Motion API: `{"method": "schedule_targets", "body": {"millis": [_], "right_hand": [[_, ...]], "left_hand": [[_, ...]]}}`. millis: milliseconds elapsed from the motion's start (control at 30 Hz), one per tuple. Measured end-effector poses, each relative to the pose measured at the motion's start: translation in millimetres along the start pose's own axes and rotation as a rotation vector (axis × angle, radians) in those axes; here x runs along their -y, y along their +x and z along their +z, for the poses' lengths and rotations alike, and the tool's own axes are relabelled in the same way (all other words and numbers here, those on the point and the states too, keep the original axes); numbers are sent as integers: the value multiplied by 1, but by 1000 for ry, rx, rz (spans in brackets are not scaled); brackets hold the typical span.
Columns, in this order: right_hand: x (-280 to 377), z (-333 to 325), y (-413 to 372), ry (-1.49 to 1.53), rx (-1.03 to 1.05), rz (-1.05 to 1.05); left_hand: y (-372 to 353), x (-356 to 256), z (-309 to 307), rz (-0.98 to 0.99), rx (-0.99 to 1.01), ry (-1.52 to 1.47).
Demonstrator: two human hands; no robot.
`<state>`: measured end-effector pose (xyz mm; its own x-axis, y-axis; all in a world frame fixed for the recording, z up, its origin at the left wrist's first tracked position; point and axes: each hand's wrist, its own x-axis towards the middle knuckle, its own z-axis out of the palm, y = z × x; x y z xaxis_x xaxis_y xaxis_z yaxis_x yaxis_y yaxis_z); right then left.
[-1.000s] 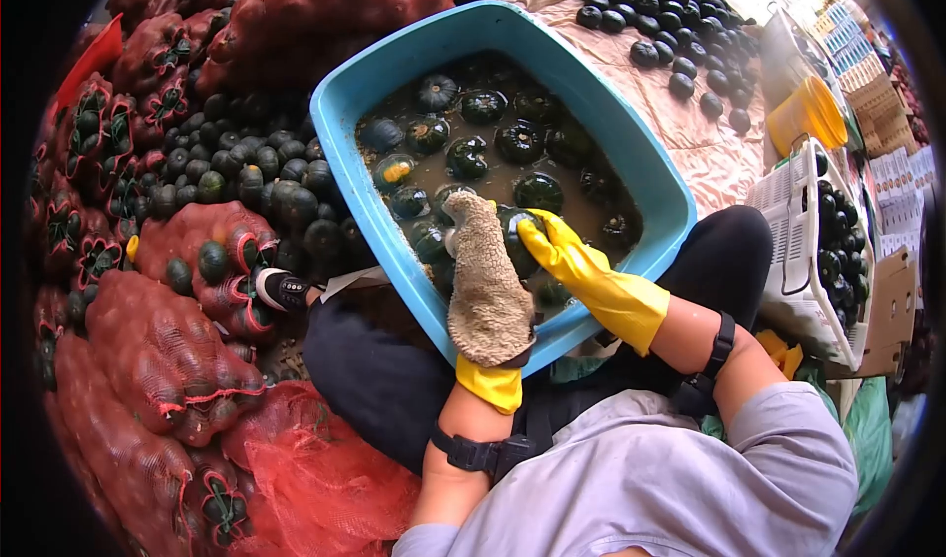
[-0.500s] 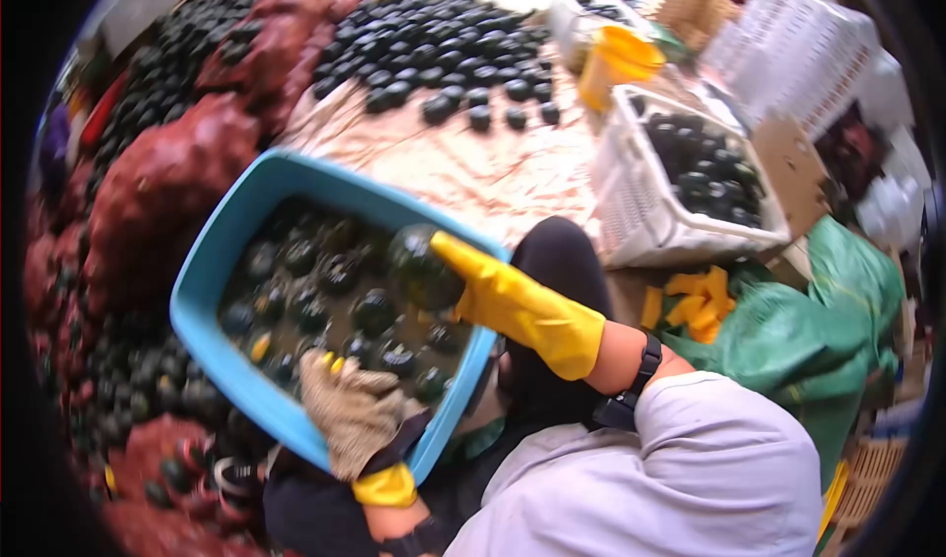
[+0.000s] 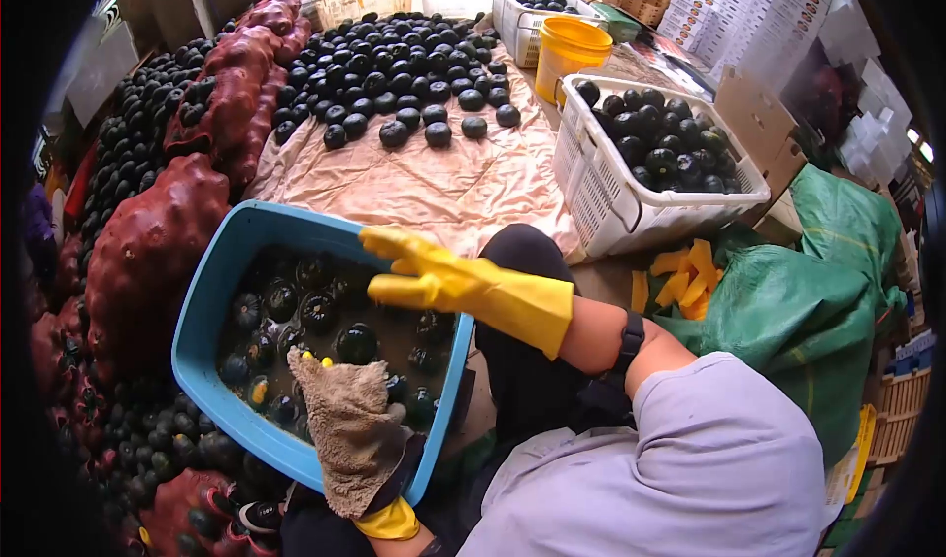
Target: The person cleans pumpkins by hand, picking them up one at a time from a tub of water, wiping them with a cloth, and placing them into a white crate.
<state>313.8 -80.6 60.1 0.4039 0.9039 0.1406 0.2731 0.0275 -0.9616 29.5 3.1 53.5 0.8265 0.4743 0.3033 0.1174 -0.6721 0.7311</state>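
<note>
My right hand (image 3: 439, 279), in a yellow rubber glove, is held over the right part of a blue tub (image 3: 204, 328). Its fingers are spread and nothing is in them. Below it, dark green squashes (image 3: 356, 343) sit in murky water, several with wet, shiny tops. My left hand (image 3: 326, 361) is over the tub's near side, mostly hidden by a brown towel (image 3: 347, 429). Two yellow glove fingertips show at the towel's upper edge, and the glove's cuff shows below it. The fingers are closed on the towel.
Beyond the tub, a pinkish sheet (image 3: 483, 185) bears rows of squashes (image 3: 394, 74). On the right stand a white crate (image 3: 601, 178) of squashes, a yellow bucket (image 3: 570, 60) and a green sack (image 3: 818, 291). Red mesh sacks (image 3: 153, 262) line the left.
My right hand held a dark squash over the tub; now its fingers are spread and the squash is out of them. The towel hangs more fully over my left hand. The view has shifted.
</note>
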Motion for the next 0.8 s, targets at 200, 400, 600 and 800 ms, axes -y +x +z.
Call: {"method": "schedule_targets", "body": {"millis": [200, 400, 600, 800], "right_hand": [[-50, 113, 18, -180, 335, -47], [-54, 128, 87, 121, 329, -93], [-73, 145, 53, -937, 933, 182], [-245, 206, 39, -963, 1056, 369]], "left_hand": [[4, 23, -3, -181, -28, -266], [-27, 41, -21, -404, -224, -55], [3, 34, -50, -588, 188, 1209], [4, 86, -19, -551, 282, 1209]]}}
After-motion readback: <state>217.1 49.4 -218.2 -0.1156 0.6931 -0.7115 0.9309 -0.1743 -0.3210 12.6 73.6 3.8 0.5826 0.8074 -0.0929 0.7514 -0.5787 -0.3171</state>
